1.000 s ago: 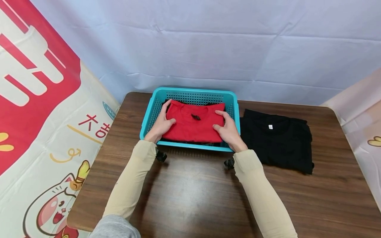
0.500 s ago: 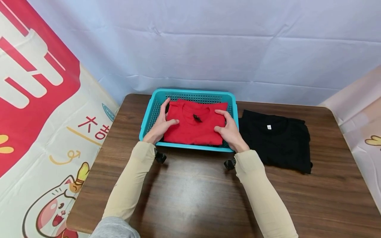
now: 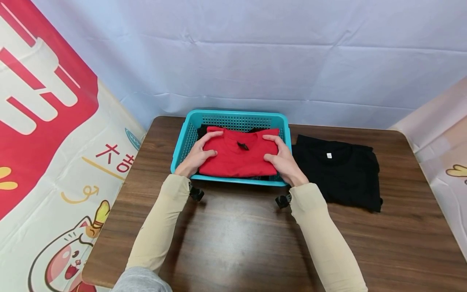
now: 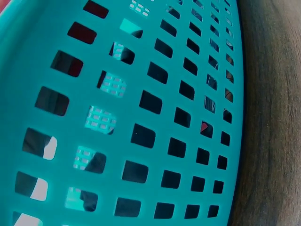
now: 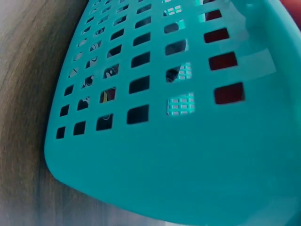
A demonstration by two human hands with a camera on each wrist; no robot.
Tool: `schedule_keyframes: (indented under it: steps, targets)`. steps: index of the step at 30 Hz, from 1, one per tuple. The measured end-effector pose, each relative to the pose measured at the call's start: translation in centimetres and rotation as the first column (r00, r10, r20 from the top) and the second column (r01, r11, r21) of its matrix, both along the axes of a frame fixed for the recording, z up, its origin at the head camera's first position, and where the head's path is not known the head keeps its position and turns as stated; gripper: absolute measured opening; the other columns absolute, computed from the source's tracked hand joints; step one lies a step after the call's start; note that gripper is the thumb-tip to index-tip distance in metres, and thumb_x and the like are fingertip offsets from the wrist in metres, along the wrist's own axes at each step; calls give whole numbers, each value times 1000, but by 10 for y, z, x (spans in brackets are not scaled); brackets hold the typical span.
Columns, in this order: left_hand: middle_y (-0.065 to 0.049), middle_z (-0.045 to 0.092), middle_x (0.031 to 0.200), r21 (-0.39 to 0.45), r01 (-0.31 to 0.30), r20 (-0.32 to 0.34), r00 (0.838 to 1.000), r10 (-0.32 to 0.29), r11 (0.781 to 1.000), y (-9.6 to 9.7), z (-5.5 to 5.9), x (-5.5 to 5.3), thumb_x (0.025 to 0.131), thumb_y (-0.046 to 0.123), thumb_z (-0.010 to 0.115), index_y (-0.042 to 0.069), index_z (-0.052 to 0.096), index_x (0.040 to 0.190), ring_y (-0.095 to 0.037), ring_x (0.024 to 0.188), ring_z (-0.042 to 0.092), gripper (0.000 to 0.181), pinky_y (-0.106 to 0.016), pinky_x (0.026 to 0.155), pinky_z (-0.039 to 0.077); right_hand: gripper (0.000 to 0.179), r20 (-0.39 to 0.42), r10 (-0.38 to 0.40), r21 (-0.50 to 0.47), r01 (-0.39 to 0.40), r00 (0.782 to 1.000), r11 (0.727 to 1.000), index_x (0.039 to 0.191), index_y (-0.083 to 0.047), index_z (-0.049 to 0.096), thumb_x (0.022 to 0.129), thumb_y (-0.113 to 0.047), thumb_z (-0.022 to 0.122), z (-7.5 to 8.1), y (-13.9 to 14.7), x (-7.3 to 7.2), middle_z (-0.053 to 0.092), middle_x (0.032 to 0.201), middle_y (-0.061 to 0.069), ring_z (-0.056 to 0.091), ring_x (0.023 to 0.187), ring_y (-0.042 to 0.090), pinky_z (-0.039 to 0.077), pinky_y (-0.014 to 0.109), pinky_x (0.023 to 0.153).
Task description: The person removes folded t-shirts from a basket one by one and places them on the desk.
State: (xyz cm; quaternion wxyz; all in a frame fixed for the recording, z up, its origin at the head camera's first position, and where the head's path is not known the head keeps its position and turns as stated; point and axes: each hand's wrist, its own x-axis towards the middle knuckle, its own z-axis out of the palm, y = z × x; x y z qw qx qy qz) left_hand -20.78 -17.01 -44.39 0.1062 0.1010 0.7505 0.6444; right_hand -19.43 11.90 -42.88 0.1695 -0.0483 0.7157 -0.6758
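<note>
A folded red T-shirt (image 3: 240, 160) with a dark neck label lies inside the turquoise basket (image 3: 233, 181) in the head view. My left hand (image 3: 198, 156) holds its left side, thumb and forefinger on the red cloth. Its right side is held by my right hand (image 3: 282, 160), thumb and forefinger likewise on top; the other fingers are mostly hidden. Dark clothing (image 3: 204, 129) shows beneath and behind the red shirt. Both wrist views show mainly the basket's perforated front wall (image 4: 155, 103), with no hand visible.
To the right of the basket, a folded black T-shirt (image 3: 335, 174) with a white neck label lies on the brown wooden table (image 3: 233, 243). A pale cloth backdrop (image 3: 255, 61) hangs behind the table, and a printed banner (image 3: 54, 162) is at the left.
The red T-shirt rose and tilted slightly, then settled toward the basket's front, showing more dark clothing behind it. My left forefinger came from the shirt's back corner onto its top.
</note>
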Motion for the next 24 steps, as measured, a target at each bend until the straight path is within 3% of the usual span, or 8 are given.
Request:
schedule_keyframes:
  steps: [5, 9, 12, 17, 24]
  targets:
    - [-6, 51, 131, 4, 22, 128, 992, -23, 1000, 1, 4, 3, 89, 5, 59, 26, 52, 139, -18, 96, 58, 54, -26, 74, 53, 61, -7, 17, 14, -17, 1000, 1000, 145, -19, 35, 91, 1, 55, 2, 2, 1, 39, 141, 10, 44, 120, 26, 53, 27, 81]
    - [-9, 61, 112, 26, 27, 197, 980, -32, 999, 3, 5, 5, 91, 8, 60, 26, 53, 139, -18, 76, 64, 51, -27, 71, 56, 61, -21, 28, 47, -27, 999, 999, 145, -19, 35, 91, 0, 54, 2, 4, 3, 39, 141, 10, 44, 119, 26, 51, 27, 83]
    - [-8, 63, 111, 12, 11, 194, 981, -14, 1000, 2, 4, 5, 91, 15, 64, 27, 54, 138, -18, 80, 66, 49, -28, 74, 57, 61, -27, 39, 67, -37, 999, 997, 146, -19, 35, 91, -1, 55, 1, 5, 5, 39, 142, 9, 44, 121, 27, 52, 27, 83]
    - [-5, 52, 131, -9, -21, 160, 987, 22, 1000, 1, 4, 6, 89, 21, 69, 30, 53, 138, -22, 102, 62, 52, -31, 79, 57, 59, -32, 19, 118, -15, 999, 993, 146, -19, 37, 93, -9, 60, 3, 4, 8, 42, 141, 10, 48, 120, 28, 53, 26, 82]
    - [-4, 48, 136, 22, -36, 131, 991, 33, 999, 1, 13, 7, 88, 18, 70, 31, 50, 138, -25, 111, 57, 55, -34, 81, 57, 53, -54, -42, 142, 49, 998, 989, 140, -18, 42, 92, -20, 64, 6, 1, 11, 51, 130, 10, 61, 101, 23, 55, 28, 78]
